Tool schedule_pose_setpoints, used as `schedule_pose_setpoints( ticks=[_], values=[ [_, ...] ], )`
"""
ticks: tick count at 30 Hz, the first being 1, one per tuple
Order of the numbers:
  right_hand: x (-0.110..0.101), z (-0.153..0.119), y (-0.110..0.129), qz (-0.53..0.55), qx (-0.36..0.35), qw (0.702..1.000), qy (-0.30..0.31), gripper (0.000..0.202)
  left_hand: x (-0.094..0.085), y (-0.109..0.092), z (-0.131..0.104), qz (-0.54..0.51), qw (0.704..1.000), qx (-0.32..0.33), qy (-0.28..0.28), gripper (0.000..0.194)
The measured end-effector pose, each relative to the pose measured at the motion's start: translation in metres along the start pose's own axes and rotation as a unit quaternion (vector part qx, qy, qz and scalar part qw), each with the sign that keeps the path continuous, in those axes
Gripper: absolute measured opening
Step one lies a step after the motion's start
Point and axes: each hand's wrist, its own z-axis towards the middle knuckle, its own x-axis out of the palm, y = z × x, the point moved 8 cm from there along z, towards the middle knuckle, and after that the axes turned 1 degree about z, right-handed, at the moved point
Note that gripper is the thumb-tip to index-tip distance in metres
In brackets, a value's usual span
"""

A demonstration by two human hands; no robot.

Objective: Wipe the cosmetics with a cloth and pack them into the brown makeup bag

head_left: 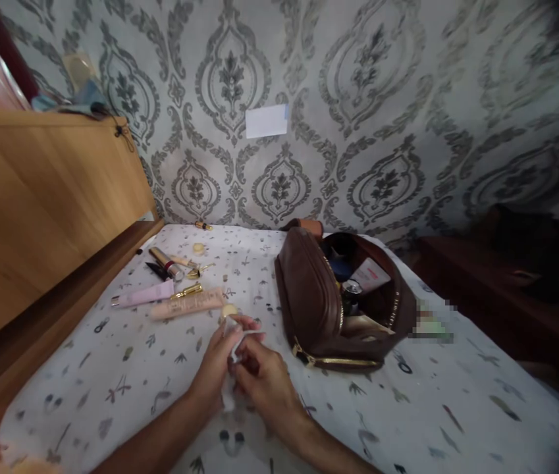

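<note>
Cropped forearms [160, 424]; left hand [214, 355] and right hand [268, 376] half-hide a white wad [228, 395].

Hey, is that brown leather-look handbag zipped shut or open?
Open: the handbag gapes, its gold zipper edges apart, showing a pink-and-white packet inside.

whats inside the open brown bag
Inside the brown bag: a pale packet, a silver-topped item and a dark blue thing. Its bottom and whatever lies beneath them are hidden.
</note>
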Motion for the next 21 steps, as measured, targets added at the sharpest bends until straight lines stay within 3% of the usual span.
schedule_pose_setpoints(
  ticks=[6, 12, 16, 21],
  values=[
    [0.002, 0.001, -0.017, 0.094, 0.023, 0.995, -0.040, 0.007, -0.007, 0.000, -0.005, 0.045, 0.998, 0.036, -0.009, 0.060],
    [0.012, -0.007, -0.026, 0.146, -0.002, 0.989, 0.013, 0.018, -0.012, 0.003, 0.004, 0.140, 0.987, 0.066, 0.051, 0.045],
    [0.006, -0.007, -0.038, 0.166, 0.006, 0.986, -0.018, 0.038, -0.015, -0.024, 0.014, 0.228, 0.960, 0.153, 0.051, 0.039],
    [-0.002, -0.005, -0.045, 0.159, -0.001, 0.987, -0.036, 0.031, -0.034, -0.057, 0.047, 0.337, 0.924, 0.177, 0.006, 0.049]
  ],
)
